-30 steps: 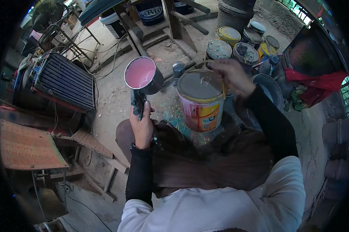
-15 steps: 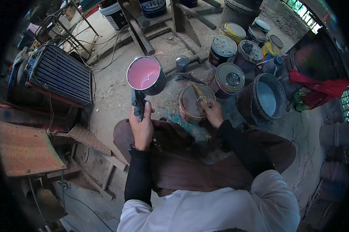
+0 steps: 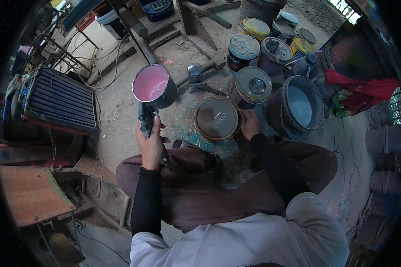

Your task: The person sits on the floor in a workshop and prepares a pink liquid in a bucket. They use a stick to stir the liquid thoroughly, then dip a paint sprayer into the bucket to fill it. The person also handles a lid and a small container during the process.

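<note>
My left hand is wrapped round the dark handle of a spray gun. On top of the gun sits a round metal cup, its inside filled with pink paint. Between my knees and the other cans stands a round paint bucket with a shiny brown top; I cannot tell whether that is a lid or liquid. My right hand grips this bucket at its right edge, the fingertips partly hidden behind the rim. The yellow tool held earlier does not show.
Beyond the bucket lie a second dark spray gun and a small metal cup. Several paint cans crowd the far right, beside a large bucket of pale liquid and a red cloth. A ribbed dark panel leans at left.
My right hand held a flat yellow tool over the bucket; now it grips the bucket's right edge without it. The whole scene has shifted slightly left. My left hand still holds the spray gun.
</note>
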Action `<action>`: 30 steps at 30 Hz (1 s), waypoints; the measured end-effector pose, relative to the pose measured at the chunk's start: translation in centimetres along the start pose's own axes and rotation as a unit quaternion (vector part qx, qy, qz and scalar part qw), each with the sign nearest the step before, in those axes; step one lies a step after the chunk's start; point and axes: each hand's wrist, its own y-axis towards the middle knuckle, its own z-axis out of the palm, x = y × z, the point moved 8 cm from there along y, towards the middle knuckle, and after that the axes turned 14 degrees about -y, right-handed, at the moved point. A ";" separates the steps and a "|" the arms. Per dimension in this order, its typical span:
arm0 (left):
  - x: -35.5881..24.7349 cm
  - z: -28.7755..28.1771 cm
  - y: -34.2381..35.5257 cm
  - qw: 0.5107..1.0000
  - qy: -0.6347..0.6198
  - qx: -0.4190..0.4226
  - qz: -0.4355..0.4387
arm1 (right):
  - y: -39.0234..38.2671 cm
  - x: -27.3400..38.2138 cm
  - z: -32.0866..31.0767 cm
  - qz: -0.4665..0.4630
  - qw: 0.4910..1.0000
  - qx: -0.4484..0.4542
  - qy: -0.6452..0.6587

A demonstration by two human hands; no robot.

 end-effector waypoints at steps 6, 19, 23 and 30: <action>1.9 0.3 -0.3 1.000 0.016 0.007 -0.018 | -0.9 -4.1 5.0 0.021 0.994 0.101 -0.046; 3.1 -0.6 -1.1 0.999 0.027 -0.018 -0.043 | 2.1 -0.1 1.0 0.091 0.986 0.138 0.001; 4.0 -1.3 -1.0 0.997 0.033 -0.034 -0.053 | 2.6 0.3 1.0 0.068 0.990 0.120 -0.002; 5.5 -2.0 -1.3 0.990 0.070 -0.100 -0.071 | 2.6 -0.8 3.5 0.071 0.995 0.068 0.035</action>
